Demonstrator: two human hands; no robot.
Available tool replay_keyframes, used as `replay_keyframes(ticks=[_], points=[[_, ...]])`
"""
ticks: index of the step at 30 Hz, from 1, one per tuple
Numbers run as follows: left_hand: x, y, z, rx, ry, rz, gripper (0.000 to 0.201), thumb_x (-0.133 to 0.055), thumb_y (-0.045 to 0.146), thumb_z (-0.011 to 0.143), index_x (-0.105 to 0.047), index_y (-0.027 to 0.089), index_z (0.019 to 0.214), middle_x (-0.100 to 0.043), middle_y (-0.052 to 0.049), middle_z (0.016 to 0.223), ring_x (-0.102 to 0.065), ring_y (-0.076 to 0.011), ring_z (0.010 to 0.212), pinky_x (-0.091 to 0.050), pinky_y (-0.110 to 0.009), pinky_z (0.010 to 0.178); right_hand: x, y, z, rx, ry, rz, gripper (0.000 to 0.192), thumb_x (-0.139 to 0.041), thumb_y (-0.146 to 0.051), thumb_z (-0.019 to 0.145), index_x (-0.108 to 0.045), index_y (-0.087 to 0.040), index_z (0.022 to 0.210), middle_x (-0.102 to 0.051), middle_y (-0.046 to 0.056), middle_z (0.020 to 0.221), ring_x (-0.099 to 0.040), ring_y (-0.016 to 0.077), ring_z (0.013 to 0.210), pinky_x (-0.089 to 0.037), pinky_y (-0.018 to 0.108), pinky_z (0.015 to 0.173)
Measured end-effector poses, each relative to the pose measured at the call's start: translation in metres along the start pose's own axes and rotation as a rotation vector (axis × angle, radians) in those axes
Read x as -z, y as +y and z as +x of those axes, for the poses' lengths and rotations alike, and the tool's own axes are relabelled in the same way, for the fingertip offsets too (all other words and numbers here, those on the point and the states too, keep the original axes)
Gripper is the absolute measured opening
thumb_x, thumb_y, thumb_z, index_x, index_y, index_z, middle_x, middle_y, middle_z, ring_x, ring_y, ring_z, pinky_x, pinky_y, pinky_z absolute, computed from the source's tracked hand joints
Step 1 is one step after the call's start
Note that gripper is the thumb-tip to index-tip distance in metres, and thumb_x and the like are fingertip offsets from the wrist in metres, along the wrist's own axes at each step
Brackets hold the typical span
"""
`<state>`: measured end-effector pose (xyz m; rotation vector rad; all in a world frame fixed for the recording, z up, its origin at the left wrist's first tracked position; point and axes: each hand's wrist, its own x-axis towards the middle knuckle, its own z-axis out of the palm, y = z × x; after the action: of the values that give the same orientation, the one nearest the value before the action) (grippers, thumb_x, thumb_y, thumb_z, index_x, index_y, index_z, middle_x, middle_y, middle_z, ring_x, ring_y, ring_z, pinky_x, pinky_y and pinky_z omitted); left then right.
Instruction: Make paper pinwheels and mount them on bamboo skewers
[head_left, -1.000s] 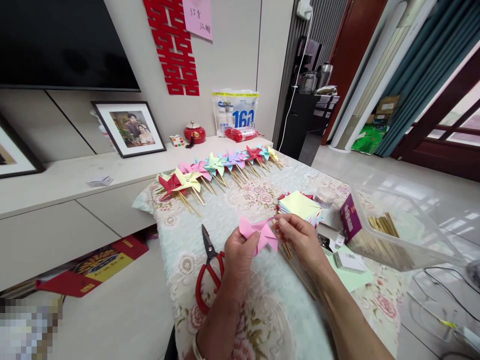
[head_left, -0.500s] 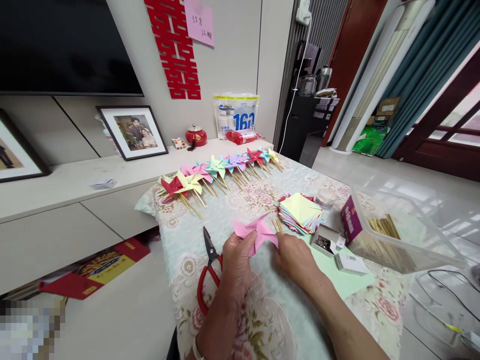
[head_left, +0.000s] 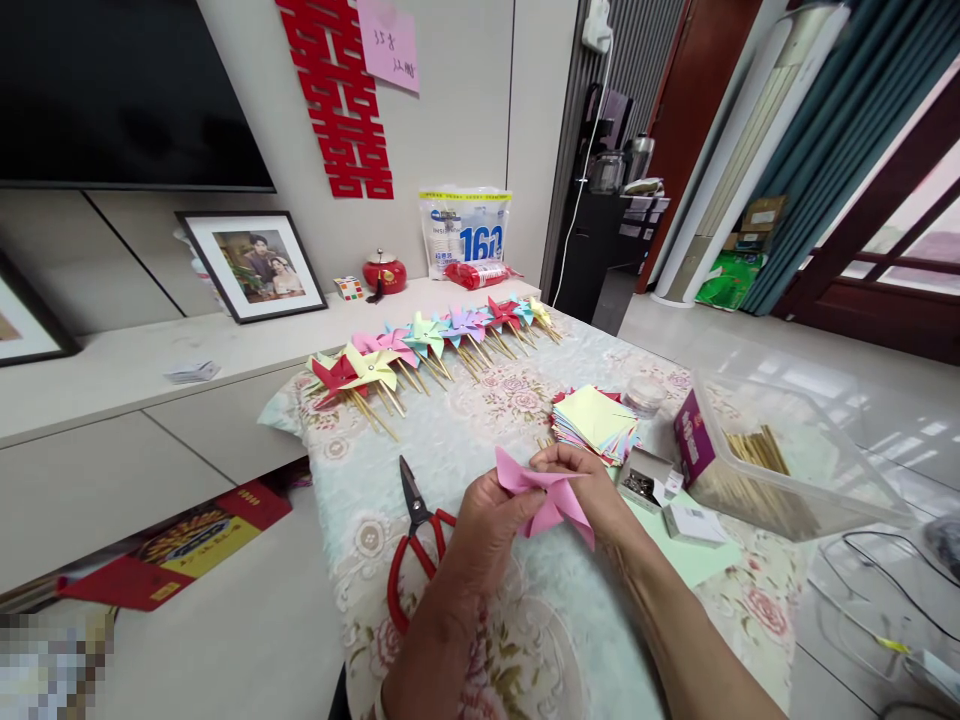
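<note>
A pink paper pinwheel point(head_left: 556, 502) is pinched at its centre by my left hand point(head_left: 491, 515), the thumb lying across the front. My right hand point(head_left: 581, 480) is closed behind the pinwheel's upper right side; its fingertips and anything in them are hidden. Just beyond that hand, a few wooden sticks point(head_left: 543, 442) lie on the cloth, mostly covered. Red-handled scissors point(head_left: 414, 535) lie with blades apart, left of my left hand. To the right stand a stack of coloured paper squares point(head_left: 596, 422) and an open small box of metal fasteners point(head_left: 641, 484).
Finished pinwheels on sticks point(head_left: 427, 340) lie in a row along the table's far side. A clear plastic bin point(head_left: 810, 480) holding wooden sticks point(head_left: 757, 450) stands at right. A small white box point(head_left: 696, 525) rests on green paper point(head_left: 694, 565). The flowered tablecloth point(head_left: 525, 640) covers the table.
My right hand has moved from beside the sticks to behind the pinwheel. The pinwheel, in my left hand, has shifted right and tilted. The view has turned slightly.
</note>
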<state>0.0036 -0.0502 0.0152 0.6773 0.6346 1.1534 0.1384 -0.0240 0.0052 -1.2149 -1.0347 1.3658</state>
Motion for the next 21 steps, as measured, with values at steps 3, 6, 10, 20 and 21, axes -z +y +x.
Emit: replay_keyframes(ticks=[3, 6, 10, 20, 21], points=[[-0.001, -0.002, 0.002, -0.046, 0.098, 0.058, 0.026, -0.084, 0.024, 0.059, -0.074, 0.012, 0.079, -0.072, -0.004, 0.068, -0.065, -0.0170, 0.066, -0.048, -0.026, 0.067, 0.000, -0.002, 0.000, 0.032, 0.016, 0.060, 0.024, -0.083, -0.035, 0.062, -0.071, -0.018, 0.073, -0.067, 0.000, 0.071, -0.056, 0.0149, 0.063, -0.040, 0.026, 0.059], [0.002, -0.005, 0.006, -0.145, 0.256, 0.088, 0.029, -0.082, 0.024, 0.060, -0.074, 0.013, 0.085, -0.075, -0.004, 0.076, -0.067, -0.0179, 0.071, -0.050, -0.028, 0.072, 0.005, -0.007, -0.001, 0.089, -0.005, 0.155, 0.041, -0.079, -0.055, 0.068, -0.076, -0.018, 0.085, -0.072, 0.005, 0.079, -0.061, 0.0183, 0.071, -0.045, 0.029, 0.065], [0.011, -0.010, 0.011, -0.213, 0.322, 0.185, 0.031, -0.079, 0.026, 0.064, -0.072, 0.013, 0.092, -0.076, -0.004, 0.079, -0.066, -0.0176, 0.071, -0.050, -0.027, 0.070, 0.007, -0.011, -0.005, 0.163, -0.197, 0.082, 0.047, -0.073, -0.062, 0.075, -0.077, -0.017, 0.090, -0.072, 0.007, 0.086, -0.063, 0.0210, 0.082, -0.047, 0.031, 0.074], [0.022, -0.022, 0.014, -0.297, 0.295, 0.512, 0.009, -0.070, 0.023, 0.073, -0.066, 0.015, 0.077, -0.055, 0.006, 0.055, -0.044, -0.0086, 0.050, -0.034, -0.020, 0.048, 0.000, -0.003, -0.003, 0.243, -0.159, -0.105, 0.023, -0.083, -0.037, 0.069, -0.076, -0.017, 0.078, -0.069, 0.002, 0.072, -0.061, 0.0177, 0.069, -0.046, 0.031, 0.067], [0.022, -0.021, 0.014, -0.299, 0.289, 0.520, 0.010, -0.070, 0.023, 0.074, -0.066, 0.016, 0.078, -0.056, 0.006, 0.056, -0.045, -0.0090, 0.050, -0.035, -0.020, 0.049, 0.000, -0.002, -0.002, 0.261, -0.138, -0.107, 0.021, -0.083, -0.036, 0.068, -0.076, -0.017, 0.077, -0.069, 0.002, 0.074, -0.061, 0.0175, 0.070, -0.046, 0.031, 0.067]])
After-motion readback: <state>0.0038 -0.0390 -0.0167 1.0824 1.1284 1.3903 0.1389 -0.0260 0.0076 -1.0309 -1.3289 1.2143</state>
